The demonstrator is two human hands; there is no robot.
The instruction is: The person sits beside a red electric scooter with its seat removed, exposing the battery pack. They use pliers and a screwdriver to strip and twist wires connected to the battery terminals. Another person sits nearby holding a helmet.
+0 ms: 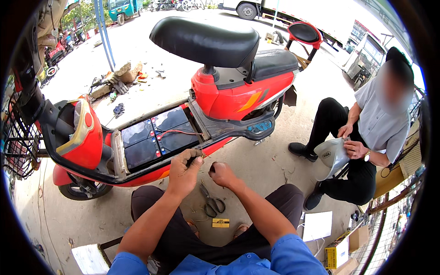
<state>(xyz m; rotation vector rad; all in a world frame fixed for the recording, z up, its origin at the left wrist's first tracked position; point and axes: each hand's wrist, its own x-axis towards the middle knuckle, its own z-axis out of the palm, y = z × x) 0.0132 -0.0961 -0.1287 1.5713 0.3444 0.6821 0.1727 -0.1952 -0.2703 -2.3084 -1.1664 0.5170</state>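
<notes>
My left hand point(184, 172) is closed in a pinch, with a thin wire point(204, 155) showing at its fingertips. Beside it, my right hand point(223, 175) is curled shut; whatever its fingers hold is hidden. Both hands are held in front of a red electric scooter point(233, 94), near the edge of its uncovered floor bay. Several black batteries point(137, 149) sit in that bay, and a red lead point(181, 132) lies across the ones on the right. Below my hands, black-handled scissors point(212, 201) lie on the ground with a small yellow card point(221, 223).
At the right a seated person point(382, 101) holds a white helmet point(331, 155). A white board point(317, 226) and an opened yellow carton point(339, 254) stand at the lower right. Stones and gloves point(118, 85) lie beyond the scooter. A wire basket point(18, 137) is at the far left.
</notes>
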